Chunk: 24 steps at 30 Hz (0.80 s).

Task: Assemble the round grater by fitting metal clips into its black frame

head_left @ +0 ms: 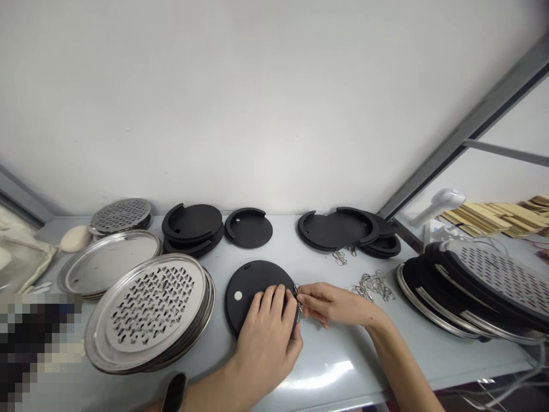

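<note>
A black disc (257,276) lies flat on the gray counter (343,357), right in front of the person. It has a white dot (238,296) on its left side and a small dark mark near its top edge. The left hand (271,326) is on the disc. Its fingers rest on top, and its thumb is down by the right edge. I cannot tell if this grip squeezes the disc or just presses on it. There is a dark watch (175,392) on that wrist.

The right hand (328,303) is at the right edge of the disc. Its grip is a tight pinch, with a little wire clip (297,289) between the fingertips. The clip is right at the edge, but it is too small to see if it is hooked on. More clips (372,286) lie in a shiny heap to the right of that hand, and a few sit farther back.

To the left of the disc is a pile of round graters (152,309), with rows of holes in the top one. Silver plates (115,260) are stacked behind it. Black trays (193,222) with raised rims sit along the wall (266,103). Over on the right is a tall stack (446,286) of black and silver rounds, with wood strips (493,218) behind it.
</note>
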Each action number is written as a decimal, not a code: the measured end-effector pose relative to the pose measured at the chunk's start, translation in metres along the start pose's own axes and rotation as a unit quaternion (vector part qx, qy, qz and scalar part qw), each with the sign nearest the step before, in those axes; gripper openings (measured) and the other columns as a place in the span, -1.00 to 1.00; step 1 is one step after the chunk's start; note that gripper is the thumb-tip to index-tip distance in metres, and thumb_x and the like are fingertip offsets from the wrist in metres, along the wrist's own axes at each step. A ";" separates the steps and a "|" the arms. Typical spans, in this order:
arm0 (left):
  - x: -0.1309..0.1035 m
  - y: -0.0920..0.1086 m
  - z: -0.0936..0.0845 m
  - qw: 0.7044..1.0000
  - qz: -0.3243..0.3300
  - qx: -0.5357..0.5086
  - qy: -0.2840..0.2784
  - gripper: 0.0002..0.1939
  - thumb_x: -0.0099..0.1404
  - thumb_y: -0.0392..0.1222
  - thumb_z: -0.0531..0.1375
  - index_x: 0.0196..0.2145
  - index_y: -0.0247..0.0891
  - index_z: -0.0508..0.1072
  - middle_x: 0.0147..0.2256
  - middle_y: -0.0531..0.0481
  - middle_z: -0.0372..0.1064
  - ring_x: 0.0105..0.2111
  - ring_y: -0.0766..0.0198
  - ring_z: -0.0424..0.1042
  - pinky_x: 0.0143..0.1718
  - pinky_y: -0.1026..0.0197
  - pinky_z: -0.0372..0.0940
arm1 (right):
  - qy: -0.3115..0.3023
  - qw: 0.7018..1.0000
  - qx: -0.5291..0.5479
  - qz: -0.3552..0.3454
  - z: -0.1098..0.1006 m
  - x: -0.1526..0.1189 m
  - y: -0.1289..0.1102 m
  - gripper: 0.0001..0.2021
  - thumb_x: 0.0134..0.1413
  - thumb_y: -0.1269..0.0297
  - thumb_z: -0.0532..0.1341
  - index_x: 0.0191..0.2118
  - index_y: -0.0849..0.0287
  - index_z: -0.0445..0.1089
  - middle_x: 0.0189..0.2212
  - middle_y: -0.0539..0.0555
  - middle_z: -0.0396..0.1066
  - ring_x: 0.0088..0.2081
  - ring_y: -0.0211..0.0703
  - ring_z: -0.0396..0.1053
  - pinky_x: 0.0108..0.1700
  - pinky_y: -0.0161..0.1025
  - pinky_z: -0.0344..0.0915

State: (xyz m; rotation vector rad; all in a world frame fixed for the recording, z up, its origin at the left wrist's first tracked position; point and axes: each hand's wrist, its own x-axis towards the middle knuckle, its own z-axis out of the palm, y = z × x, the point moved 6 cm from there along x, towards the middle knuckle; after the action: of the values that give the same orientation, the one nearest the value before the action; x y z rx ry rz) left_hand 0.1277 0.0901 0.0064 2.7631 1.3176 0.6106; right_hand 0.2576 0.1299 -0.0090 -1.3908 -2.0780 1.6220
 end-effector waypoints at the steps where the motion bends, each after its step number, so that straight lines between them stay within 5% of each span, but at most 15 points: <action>1: 0.000 0.000 0.000 1.000 -0.001 0.002 0.000 -0.60 0.28 -0.23 0.02 0.05 -0.35 0.30 0.00 -0.22 0.29 0.01 -0.03 0.24 0.00 -0.07 0.20 | -0.002 1.000 0.000 -0.001 0.000 0.000 0.001 -0.61 0.31 0.04 -0.05 -0.43 0.18 0.25 -0.67 -0.09 0.19 -0.60 -0.30 0.23 -0.43 -0.32 0.24; 24: 0.000 0.000 0.003 1.000 0.004 0.026 0.008 -0.60 0.30 -0.22 0.00 0.06 -0.38 0.30 0.00 -0.23 0.29 0.01 -0.03 0.23 0.00 -0.08 0.20 | -0.049 0.998 0.012 -0.025 0.001 0.004 0.001 -0.63 0.29 0.02 -0.01 -0.42 0.20 0.21 -0.50 -0.05 0.25 -0.61 -0.42 0.16 -0.52 -0.41 0.17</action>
State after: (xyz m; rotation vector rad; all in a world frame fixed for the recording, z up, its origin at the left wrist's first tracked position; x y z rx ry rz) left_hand 0.1291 0.0901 0.0037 2.8121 1.3441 0.6095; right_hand 0.2552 0.1318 -0.0113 -1.2649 -2.1200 1.7229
